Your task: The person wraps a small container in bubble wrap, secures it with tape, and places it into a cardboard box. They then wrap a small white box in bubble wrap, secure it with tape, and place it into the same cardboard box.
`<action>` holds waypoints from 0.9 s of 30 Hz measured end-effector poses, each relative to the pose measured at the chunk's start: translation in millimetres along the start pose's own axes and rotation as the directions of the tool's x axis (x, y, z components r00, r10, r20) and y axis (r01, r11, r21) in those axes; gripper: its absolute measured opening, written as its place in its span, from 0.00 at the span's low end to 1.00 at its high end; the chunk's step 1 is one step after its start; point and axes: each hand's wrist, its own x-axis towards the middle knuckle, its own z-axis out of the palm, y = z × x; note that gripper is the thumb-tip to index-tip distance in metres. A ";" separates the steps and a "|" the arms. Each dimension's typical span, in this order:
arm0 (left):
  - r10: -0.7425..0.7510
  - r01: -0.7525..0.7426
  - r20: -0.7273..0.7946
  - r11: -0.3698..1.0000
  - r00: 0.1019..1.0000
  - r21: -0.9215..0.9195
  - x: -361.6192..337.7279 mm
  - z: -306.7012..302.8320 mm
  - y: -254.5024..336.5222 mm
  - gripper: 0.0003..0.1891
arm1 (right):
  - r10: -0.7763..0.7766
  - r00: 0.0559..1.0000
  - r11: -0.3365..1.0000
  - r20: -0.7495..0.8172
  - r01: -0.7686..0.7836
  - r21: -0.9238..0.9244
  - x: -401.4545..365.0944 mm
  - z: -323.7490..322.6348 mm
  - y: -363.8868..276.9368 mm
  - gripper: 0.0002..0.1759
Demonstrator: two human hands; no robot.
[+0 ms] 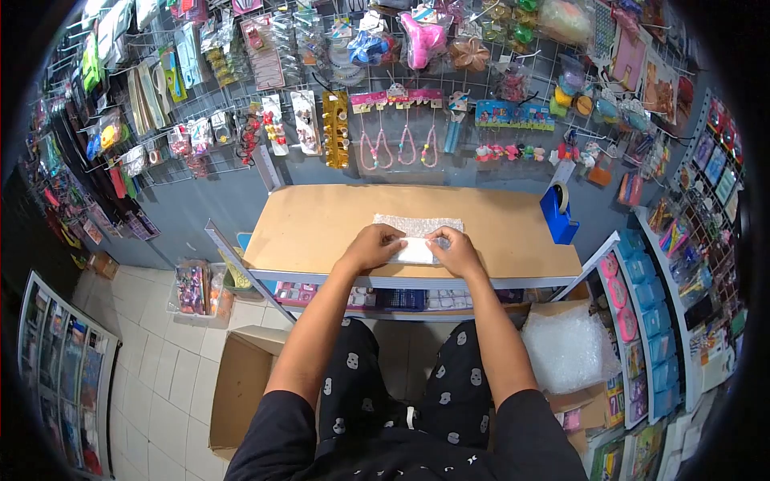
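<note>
A small white rectangular item (pixel 415 252) lies on a sheet of bubble wrap (pixel 420 224) at the front edge of the wooden table (pixel 321 210). My left hand (pixel 375 247) grips the left side of the wrap and white item, its fingers bent together. On the right side, my right hand (pixel 454 250) pinches the other edge, thumb and forefinger pressed together. The wrap shows behind the white item, between and beyond both hands.
A blue tape dispenser (pixel 559 215) stands at the table's right end. Packaged goods hang on the wall rack behind. Below are an open cardboard box (pixel 241 389), a bundle of bubble wrap (pixel 565 349) and a bin of packets (pixel 199 293).
</note>
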 end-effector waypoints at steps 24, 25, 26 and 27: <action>-0.290 0.316 -0.127 0.881 0.949 0.353 -9.4 4.4 53.7 0.20 | -0.314 0.939 0.906 -0.138 0.253 -0.340 -22.0 -6.4 -21.1 0.09; -0.314 0.341 -0.133 0.865 0.940 0.367 -11.8 5.1 58.9 0.21 | -0.284 0.952 0.909 -0.115 0.229 -0.349 -22.2 -6.8 -24.0 0.09; -0.311 0.340 -0.137 0.846 0.940 0.411 -12.8 7.3 61.3 0.21 | -0.264 0.960 0.917 -0.095 0.220 -0.331 -20.9 -5.6 -20.0 0.10; -0.308 0.338 -0.142 0.825 0.941 0.453 -13.5 9.4 63.2 0.21 | -0.246 0.967 0.925 -0.074 0.211 -0.314 -18.6 -4.6 -14.0 0.11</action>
